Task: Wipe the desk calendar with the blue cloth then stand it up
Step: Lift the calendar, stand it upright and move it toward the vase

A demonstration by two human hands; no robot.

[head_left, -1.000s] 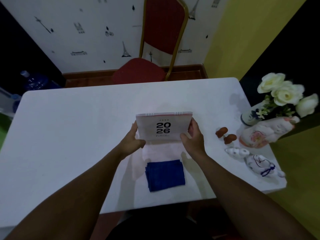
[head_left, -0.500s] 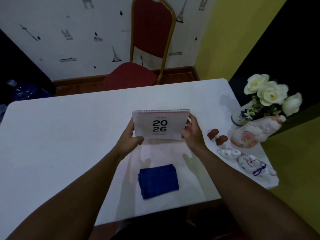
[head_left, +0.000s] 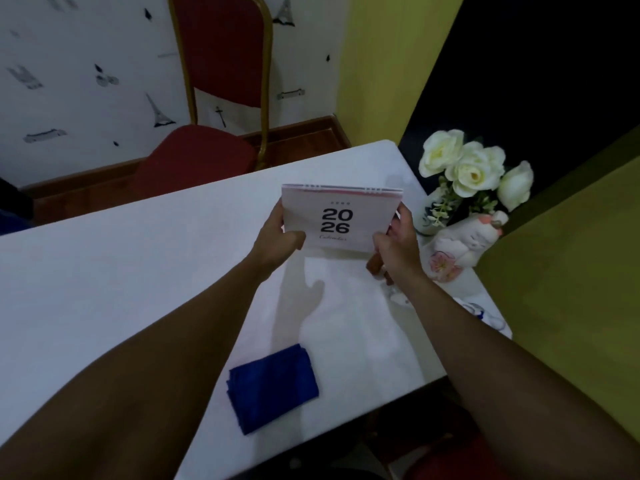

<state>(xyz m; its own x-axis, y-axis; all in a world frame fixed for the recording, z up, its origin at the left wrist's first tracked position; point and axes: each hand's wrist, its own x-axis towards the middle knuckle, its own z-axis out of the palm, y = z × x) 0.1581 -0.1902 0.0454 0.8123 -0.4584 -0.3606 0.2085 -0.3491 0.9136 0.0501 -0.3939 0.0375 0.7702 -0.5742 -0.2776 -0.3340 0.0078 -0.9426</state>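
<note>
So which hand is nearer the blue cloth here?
Left, slightly. The left hand grips the calendar at its left edge, almost straight beyond the cloth. The right hand grips the right edge, farther off to the cloth's right.

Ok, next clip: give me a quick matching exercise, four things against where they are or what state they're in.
Things:
1. calendar
2. cloth
3. roses
4. chair

Places or states:
A. folded, lying on the table's near edge
B. behind the table's far side, by the wall
C. held at both sides by the left hand and right hand
D. at the table's right end, in a vase

Pairs: 1-C, 2-A, 3-D, 4-B
</note>
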